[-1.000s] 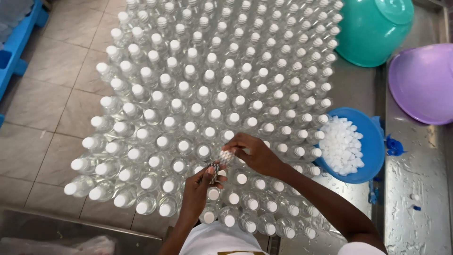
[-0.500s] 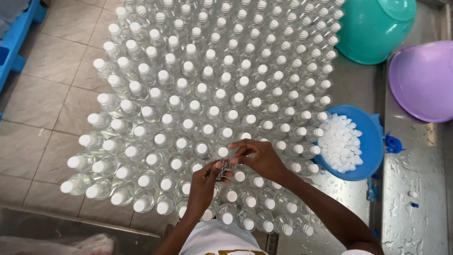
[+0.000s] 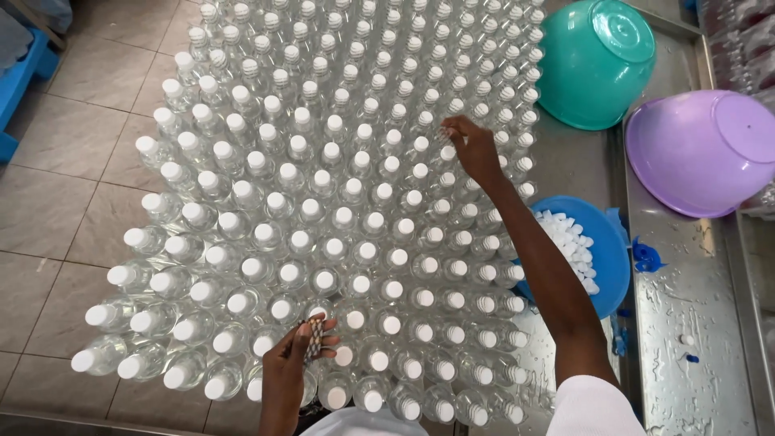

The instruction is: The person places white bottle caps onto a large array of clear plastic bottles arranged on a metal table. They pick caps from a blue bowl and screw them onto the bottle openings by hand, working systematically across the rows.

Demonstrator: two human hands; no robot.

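Several clear plastic bottles (image 3: 323,202) with white caps stand packed together in rows. My left hand (image 3: 295,367) is at the near edge of the rows. It is closed on a small bundle of thin patterned strips (image 3: 314,339), held just above the caps. My right hand (image 3: 475,152) is stretched far out over the bottles. Its fingertips are bunched at a cap (image 3: 446,152) near the right side of the block. Whether anything is pinched between those fingers is hidden.
A blue bowl (image 3: 607,242) of loose white caps (image 3: 565,242) sits right of the bottles on a wet steel counter (image 3: 686,323). An upturned teal basin (image 3: 597,60) and purple basin (image 3: 702,149) lie beyond. Tiled floor (image 3: 48,202) and a blue pallet (image 3: 16,73) are on the left.
My right hand left the bundle at my left hand and reached away to the far right rows. My left hand stayed low with the bundle.
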